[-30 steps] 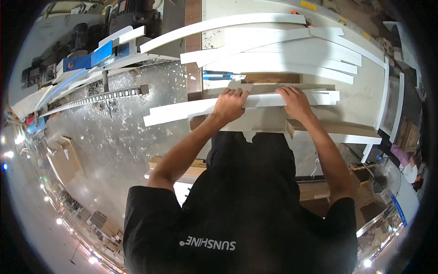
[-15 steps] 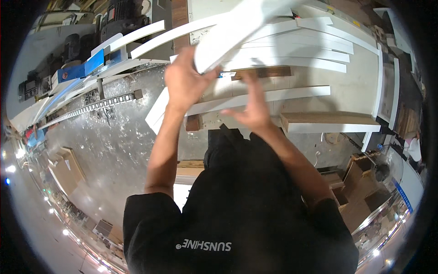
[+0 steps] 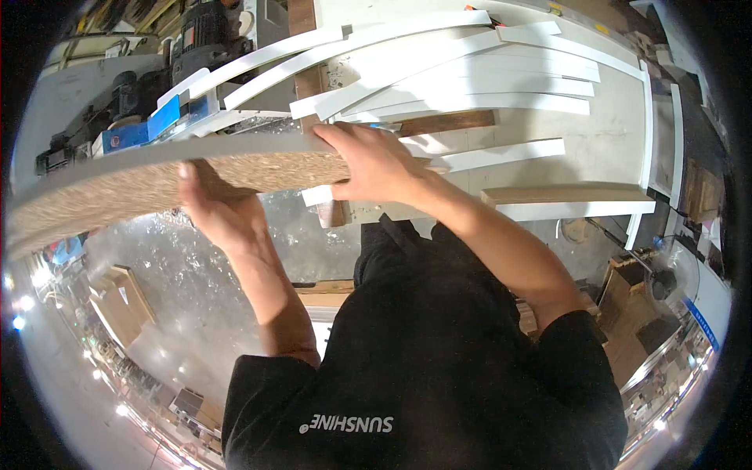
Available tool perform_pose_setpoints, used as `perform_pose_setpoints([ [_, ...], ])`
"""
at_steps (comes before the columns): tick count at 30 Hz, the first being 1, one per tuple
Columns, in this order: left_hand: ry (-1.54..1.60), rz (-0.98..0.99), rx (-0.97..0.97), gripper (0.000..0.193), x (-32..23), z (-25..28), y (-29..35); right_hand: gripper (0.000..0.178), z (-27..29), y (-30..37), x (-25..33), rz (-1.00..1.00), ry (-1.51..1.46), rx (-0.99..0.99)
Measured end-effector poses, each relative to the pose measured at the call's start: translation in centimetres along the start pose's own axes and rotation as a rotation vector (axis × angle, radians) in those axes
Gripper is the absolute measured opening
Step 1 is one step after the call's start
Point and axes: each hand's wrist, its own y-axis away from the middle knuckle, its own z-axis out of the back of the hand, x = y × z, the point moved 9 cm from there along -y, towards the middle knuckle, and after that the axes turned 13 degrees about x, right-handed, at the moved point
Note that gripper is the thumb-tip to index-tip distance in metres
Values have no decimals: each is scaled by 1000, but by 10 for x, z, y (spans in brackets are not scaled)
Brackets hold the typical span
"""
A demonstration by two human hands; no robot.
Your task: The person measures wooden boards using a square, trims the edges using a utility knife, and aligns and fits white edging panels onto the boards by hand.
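Note:
A long strip of particle board [image 3: 117,190] with a white face reaches from the far left rim to the middle, raised above the floor. My left hand [image 3: 223,215] holds it from below, thumb pressed on the raw brown side; its other fingers are mostly hidden. Around the strip's right end my right hand [image 3: 376,163] is closed, fingers over the white top edge and thumb low on the near side. Just beyond my right hand, a white strip [image 3: 509,155] lies on the worktable [image 3: 572,149], its left part hidden behind the hand.
Several white strips [image 3: 501,82] lie across the table's far half, by a dark wood bar [image 3: 450,122]. A white-edged board [image 3: 564,205] rests at the near right. Dark motors [image 3: 202,33] and a blue-sided machine part [image 3: 163,117] stand at the far left. A cardboard box [image 3: 124,301] sits on the floor.
The board has swung from the far middle down to the left, turning its raw brown side toward me. My left hand moved left and nearer; my right hand took hold of its right end.

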Motion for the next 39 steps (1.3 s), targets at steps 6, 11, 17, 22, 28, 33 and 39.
perform_pose_setpoints([
  [6, 342, 445, -214, 45, 136, 43, 96, 92, -39, 37, -87, -192, 219, 363],
  [11, 577, 567, -359, 73, 235, 71, 166, 89, -56, 70, -89, -7, 771, 73],
  [17, 653, 586, -439, 76, 265, 66, 194, 73, -70, 79, -93, -69, 936, -22],
  [22, 692, 626, -404, 76, 282, 61, 196, 49, -82, 75, -89, -13, 1036, -32],
  [28, 581, 841, -379, 67, 296, 81, 230, 30, -78, 79, -121, -41, 984, 68],
  [33, -946, 687, 767, 37, 209, 63, 160, 29, -62, 95, -132, -44, 999, 72],
  [39, -1145, 556, 1154, 41, 274, 4, 45, 31, -67, 94, -132, -51, 950, 164],
])
